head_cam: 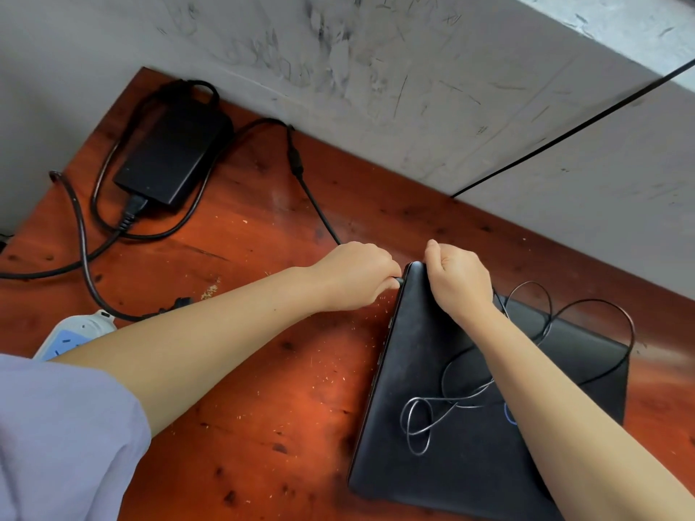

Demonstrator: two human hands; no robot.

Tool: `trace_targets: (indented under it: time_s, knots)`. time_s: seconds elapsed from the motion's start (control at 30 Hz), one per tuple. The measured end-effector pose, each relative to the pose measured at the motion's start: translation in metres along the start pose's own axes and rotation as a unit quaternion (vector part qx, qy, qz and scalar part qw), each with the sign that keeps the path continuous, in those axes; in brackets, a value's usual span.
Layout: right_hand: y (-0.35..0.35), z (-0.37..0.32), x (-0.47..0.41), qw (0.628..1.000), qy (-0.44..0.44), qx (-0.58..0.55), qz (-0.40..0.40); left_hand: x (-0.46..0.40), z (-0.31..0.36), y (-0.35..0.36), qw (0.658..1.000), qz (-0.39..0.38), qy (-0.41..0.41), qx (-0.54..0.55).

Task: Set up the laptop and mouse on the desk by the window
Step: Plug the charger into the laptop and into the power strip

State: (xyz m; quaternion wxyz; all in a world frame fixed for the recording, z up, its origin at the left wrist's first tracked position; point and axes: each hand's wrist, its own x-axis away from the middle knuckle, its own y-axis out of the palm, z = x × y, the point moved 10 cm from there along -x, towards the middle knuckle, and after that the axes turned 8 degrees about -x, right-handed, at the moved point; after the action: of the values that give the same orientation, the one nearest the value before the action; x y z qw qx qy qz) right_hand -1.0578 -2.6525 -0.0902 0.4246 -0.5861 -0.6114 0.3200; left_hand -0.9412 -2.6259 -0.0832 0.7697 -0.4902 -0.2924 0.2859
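Observation:
A closed black laptop [443, 370] lies on the reddish wooden desk [263, 370], its far corner pointing at the wall. A thin dark cable [425, 426], probably the mouse's, lies in loops on its lid; no mouse shows. My left hand [357, 276] pinches the charger plug [399, 280] against the laptop's left edge near that far corner. My right hand [459, 280] grips the far corner of the laptop from above. The charger cord [319, 208] runs from the plug back to a black power brick [173, 159] at the far left.
A scuffed grey wall [376, 69] borders the desk's far side, with a ledge [639, 24] at top right. A white and blue power strip [71, 332] sits at the left edge beside a thick power cord [82, 253]. Crumbs and debris speckle the wood.

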Motion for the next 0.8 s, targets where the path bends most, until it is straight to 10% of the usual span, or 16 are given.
trace_targets:
  time_s: [0.8]
  knots:
    - [0.027,-0.003,0.029,0.993,-0.095,0.064,-0.010,-0.002,-0.016,0.037,0.991,0.029,-0.107,-0.073]
